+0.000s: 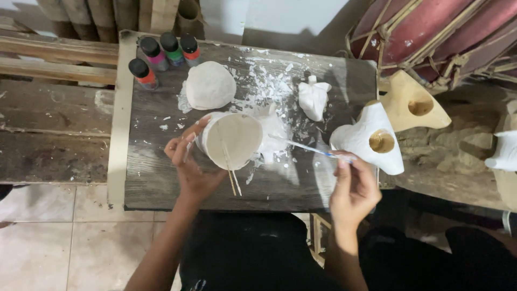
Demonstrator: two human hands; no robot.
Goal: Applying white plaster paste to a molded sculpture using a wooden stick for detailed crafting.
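The left hand (188, 164) is gripping a round white-painted piece (230, 140), tilting it so its pale unpainted hollow is facing up toward the camera; the fingers (189, 136) are clamped on its left rim, with the thumb curling over the top edge. The piece is sitting near the middle of the dark wooden table (156, 183), and two thin sticks (233, 182) are poking out below it toward the near edge. The right hand (353, 188) is pinching a thin paintbrush (301, 145), fingers closed together on the handle end. The brush's long axis is running up and to the left, its tip pointing at the right side of the held piece and lying just beside it, so the right hand is the one working in from that side.

A domed white piece (210, 85) is lying behind the held one, with four small paint bottles (161, 56) standing at the far left corner. A small white figure (314, 97) is resting to the right among white paint flecks. A larger white carved piece (371, 140) with a round hole is crowding the right table edge, just beside the right hand. The open room is lying along the near left part of the table.
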